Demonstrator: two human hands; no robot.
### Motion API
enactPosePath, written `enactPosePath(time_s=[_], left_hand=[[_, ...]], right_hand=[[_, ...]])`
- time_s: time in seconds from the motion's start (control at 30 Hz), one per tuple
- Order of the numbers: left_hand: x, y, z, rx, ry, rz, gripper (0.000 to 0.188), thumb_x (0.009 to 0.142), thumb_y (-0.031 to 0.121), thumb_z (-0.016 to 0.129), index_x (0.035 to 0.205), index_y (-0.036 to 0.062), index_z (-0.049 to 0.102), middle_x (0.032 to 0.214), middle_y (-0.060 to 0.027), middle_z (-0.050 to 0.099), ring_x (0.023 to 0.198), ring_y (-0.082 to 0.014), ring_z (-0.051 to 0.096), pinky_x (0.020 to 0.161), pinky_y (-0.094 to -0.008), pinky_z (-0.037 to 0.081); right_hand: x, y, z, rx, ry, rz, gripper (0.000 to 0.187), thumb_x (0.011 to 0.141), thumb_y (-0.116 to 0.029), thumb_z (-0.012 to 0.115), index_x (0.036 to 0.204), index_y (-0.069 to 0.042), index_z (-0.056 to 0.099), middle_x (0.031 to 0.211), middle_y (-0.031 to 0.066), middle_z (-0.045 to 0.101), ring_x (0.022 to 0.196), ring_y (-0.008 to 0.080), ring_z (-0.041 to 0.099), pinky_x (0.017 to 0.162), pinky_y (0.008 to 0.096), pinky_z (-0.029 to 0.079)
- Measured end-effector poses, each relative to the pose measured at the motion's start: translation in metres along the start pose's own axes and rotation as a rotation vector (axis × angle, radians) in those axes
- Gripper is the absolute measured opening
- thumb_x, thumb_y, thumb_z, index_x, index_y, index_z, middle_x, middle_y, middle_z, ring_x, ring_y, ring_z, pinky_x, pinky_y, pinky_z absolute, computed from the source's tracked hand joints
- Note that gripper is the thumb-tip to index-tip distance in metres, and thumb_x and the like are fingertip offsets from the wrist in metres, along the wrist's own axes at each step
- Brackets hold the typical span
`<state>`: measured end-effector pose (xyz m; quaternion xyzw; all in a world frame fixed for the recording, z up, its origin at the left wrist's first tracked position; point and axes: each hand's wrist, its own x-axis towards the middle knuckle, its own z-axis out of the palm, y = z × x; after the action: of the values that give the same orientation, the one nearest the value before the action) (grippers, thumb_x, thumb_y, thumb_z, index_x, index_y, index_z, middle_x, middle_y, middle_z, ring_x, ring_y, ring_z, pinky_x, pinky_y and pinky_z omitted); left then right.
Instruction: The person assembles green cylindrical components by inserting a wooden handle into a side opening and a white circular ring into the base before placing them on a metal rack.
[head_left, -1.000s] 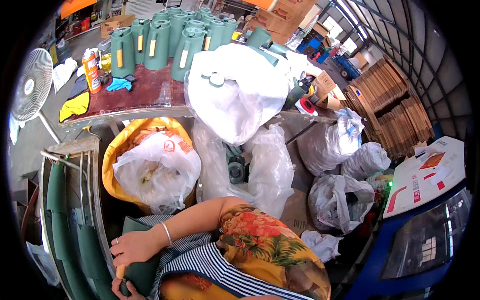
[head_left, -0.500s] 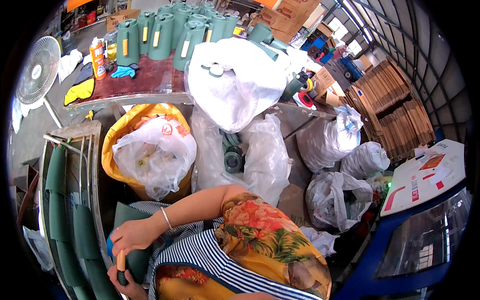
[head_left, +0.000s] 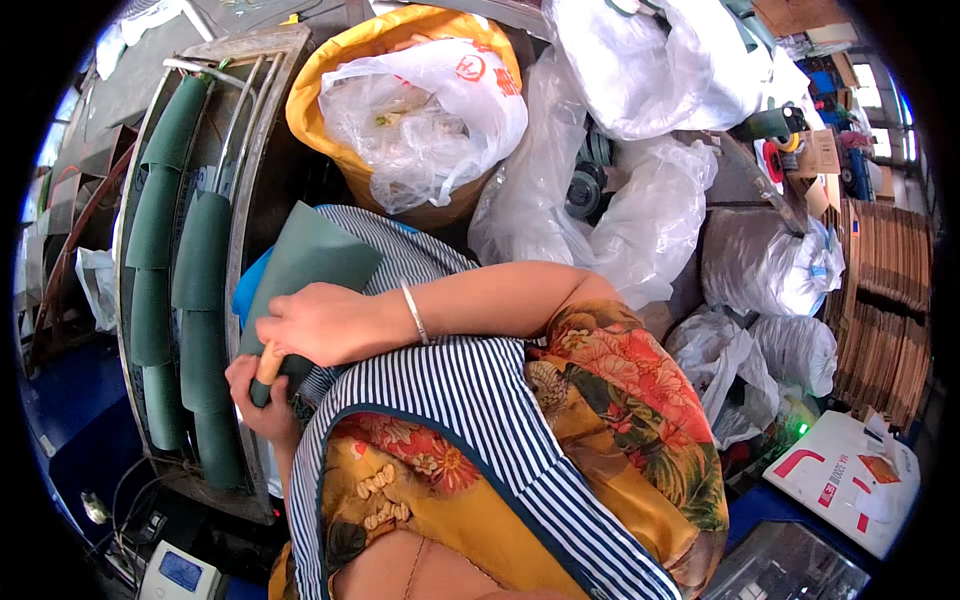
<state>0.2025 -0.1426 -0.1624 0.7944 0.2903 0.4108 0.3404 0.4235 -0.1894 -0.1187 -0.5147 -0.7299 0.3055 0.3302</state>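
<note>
A dark green jug shell [head_left: 315,255] lies across my lap on the striped apron, its wide end pointing away from me. Its handle carries a tan wood-coloured grip [head_left: 268,362]. My right hand [head_left: 320,325], with a bracelet at its wrist, reaches across to the left and is closed at the upper end of this grip. Below it, my left hand [head_left: 262,400] is curled round the handle's lower, dark green end. Something blue [head_left: 250,285] shows beside the shell, mostly hidden.
On the left, a metal-framed rack [head_left: 245,160] holds rows of green shells [head_left: 205,250]. Ahead stands a yellow-lined bin [head_left: 320,90] with plastic bags. Clear plastic [head_left: 530,200] surrounds dark round parts. White sacks [head_left: 755,260] and stacked cardboard [head_left: 880,340] are at right.
The view has tilted down and left, so the table with finished-looking green jugs has left the picture. Both hands stay at the handle; the shell is now seen more fully.
</note>
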Motion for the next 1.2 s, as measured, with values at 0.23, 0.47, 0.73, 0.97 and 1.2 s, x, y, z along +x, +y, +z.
enactPosePath(time_s=[0.23,0.47,0.73,0.97,1.2], left_hand=[[0.007,0.008,-0.005,-0.114,0.472,-0.628,0.02,0.096,0.012,0.056,0.114,0.0037,0.054,0.098,-0.0066,0.057,0.086,-0.0139,0.049,0.085,-0.0288,0.042],[0.01,-0.01,-0.015,-0.233,0.445,-0.663,0.019,0.099,0.022,0.055,0.106,0.0048,0.053,0.091,-0.0035,0.056,0.083,-0.0118,0.046,0.084,-0.0279,0.039],[0.007,-0.006,-0.037,-0.215,0.36,-0.701,0.017,0.099,0.024,0.053,0.1,0.0074,0.051,0.085,-0.0012,0.047,0.087,-0.0144,0.046,0.087,-0.0306,0.039],[0.002,-0.002,-0.025,-0.212,0.417,-0.669,0.016,0.099,0.023,0.054,0.099,0.0065,0.053,0.082,-0.0004,0.045,0.083,-0.0134,0.045,0.084,-0.0289,0.039],[0.035,0.047,0.023,-0.219,0.613,-0.722,0.022,0.096,0.025,0.057,0.104,0.0049,0.058,0.086,-0.0008,0.056,0.082,-0.0103,0.051,0.08,-0.0263,0.041]], right_hand=[[-0.126,0.089,-0.087,-0.306,1.065,0.512,0.02,0.093,-0.024,0.054,0.094,-0.006,0.063,0.087,0.0152,0.063,0.078,0.0349,0.062,0.068,0.0431,0.049],[-0.436,0.384,-0.058,-0.167,1.012,1.781,0.058,0.078,-0.032,0.069,0.127,-0.006,0.051,0.131,0.022,0.051,0.12,0.0381,0.05,0.103,0.0423,0.041],[-0.486,0.45,-0.07,-0.028,0.75,1.939,0.094,0.064,-0.04,0.084,0.14,-0.012,0.035,0.143,0.0225,0.038,0.129,0.0373,0.043,0.109,0.0416,0.037],[-0.426,0.348,-0.092,-0.4,0.657,1.606,0.057,0.068,-0.034,0.079,0.111,-0.006,0.055,0.111,0.0225,0.063,0.102,0.0386,0.062,0.087,0.0454,0.051],[-0.359,0.153,-0.159,0.067,1.029,0.812,0.045,0.075,-0.012,0.075,0.116,-0.004,0.059,0.1,0.0067,0.066,0.092,0.0182,0.061,0.087,0.032,0.048]])
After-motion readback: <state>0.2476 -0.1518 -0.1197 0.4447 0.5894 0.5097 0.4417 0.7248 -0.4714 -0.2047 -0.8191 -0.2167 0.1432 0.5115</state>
